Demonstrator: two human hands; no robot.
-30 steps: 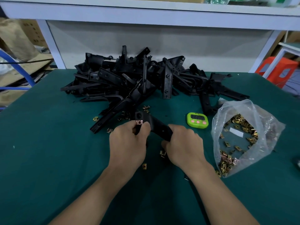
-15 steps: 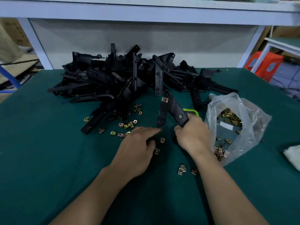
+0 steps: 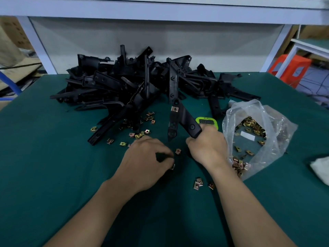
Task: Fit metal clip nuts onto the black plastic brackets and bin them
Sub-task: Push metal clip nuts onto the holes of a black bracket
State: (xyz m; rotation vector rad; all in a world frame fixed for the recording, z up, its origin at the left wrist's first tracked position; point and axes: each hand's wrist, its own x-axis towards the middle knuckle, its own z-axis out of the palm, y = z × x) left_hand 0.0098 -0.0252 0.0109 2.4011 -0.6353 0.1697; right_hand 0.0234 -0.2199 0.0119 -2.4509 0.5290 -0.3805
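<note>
Your left hand had left the bracket, one clip now fitted, and dropped to loose clips at the middle of the desk. Whether its curled fingers held one I couldn't tell. Your right hand gripped the bracket upright there.

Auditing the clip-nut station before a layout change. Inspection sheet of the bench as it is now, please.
Surface: green mat covers the table.
Job's things: pile of black brackets at the back; one bracket held up, a clip nut fitted on it; loose clip nuts scattered on the mat; open plastic bag of more nuts at right. No bin seen.
Clutter: green timer left of the bag; white cloth at the right edge.
Grippers: right hand grips the bracket; left hand curls over loose nuts, hold unclear.
Cables: dark wires beyond the right edge; blue tube far left.
Surroundings: white shelf frame, orange stool, cardboard.
</note>
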